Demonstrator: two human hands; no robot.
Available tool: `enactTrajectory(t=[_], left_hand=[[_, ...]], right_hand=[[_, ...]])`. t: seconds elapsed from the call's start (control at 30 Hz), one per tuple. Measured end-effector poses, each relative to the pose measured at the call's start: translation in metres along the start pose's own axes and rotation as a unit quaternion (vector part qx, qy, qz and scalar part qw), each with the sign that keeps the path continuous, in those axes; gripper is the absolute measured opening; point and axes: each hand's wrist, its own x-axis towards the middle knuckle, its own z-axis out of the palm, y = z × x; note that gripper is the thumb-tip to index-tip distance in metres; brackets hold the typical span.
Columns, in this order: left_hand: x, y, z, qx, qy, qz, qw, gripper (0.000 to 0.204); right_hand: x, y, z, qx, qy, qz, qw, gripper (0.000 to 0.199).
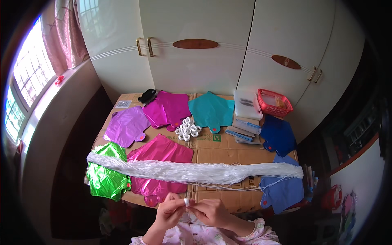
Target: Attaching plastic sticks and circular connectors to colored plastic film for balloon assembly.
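My left hand [170, 209] and my right hand [210, 211] meet at the front edge of the cardboard, fingers closed in a pinch. Between them is a small white coil [187, 202], apparently of string, partly covered by the fingers. Just beyond, a long hank of white string [196, 172] stretches across the cardboard from left to right, with loose strands along its near side. Farther off lies a cluster of small white coils [188, 130]. A pink flat foil balloon [163, 149] lies partly under the hank, nearest my left hand.
Flat foil balloons in green [107, 179], lilac [125, 124], magenta [167, 108], teal [212, 109], navy [279, 134] and light blue [281, 192] lie around the cardboard [220, 157]. Stacked packets [245, 130] and a red basket [275, 102] stand at the back right, before white cabinets [196, 20].
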Motion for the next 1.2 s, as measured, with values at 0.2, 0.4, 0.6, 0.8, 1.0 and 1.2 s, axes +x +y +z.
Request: enactTrajectory(t=[0.2,0.4,0.6,0.8,1.0,1.2], left_hand=[[-0.001,-0.004,0.004,0.14,-0.057,0.014,0.988,0.02],[-0.002,-0.023,0.0,-0.446,0.05,-0.188,0.874,0.018],[-0.002,-0.029,0.0,-0.549,0.039,-0.198,0.811,0.02],[-0.001,-0.027,0.002,-0.531,0.059,-0.207,0.82,0.021],[0.004,-0.021,0.006,-0.476,0.064,-0.186,0.857,0.027],[-0.001,-0.024,0.003,-0.51,0.045,-0.203,0.835,0.027]], right_hand=[[0.01,-0.003,-0.016,-0.072,0.048,-0.002,0.996,0.015],[0.01,0.014,-0.025,0.109,0.048,0.155,0.981,0.014],[0.01,0.023,-0.006,0.183,0.026,0.108,0.977,0.032],[-0.001,0.027,0.013,0.062,0.002,0.079,0.995,0.031],[-0.002,0.02,0.018,0.083,0.027,0.137,0.987,0.022],[0.003,0.021,0.022,0.146,0.086,0.186,0.968,0.027]])
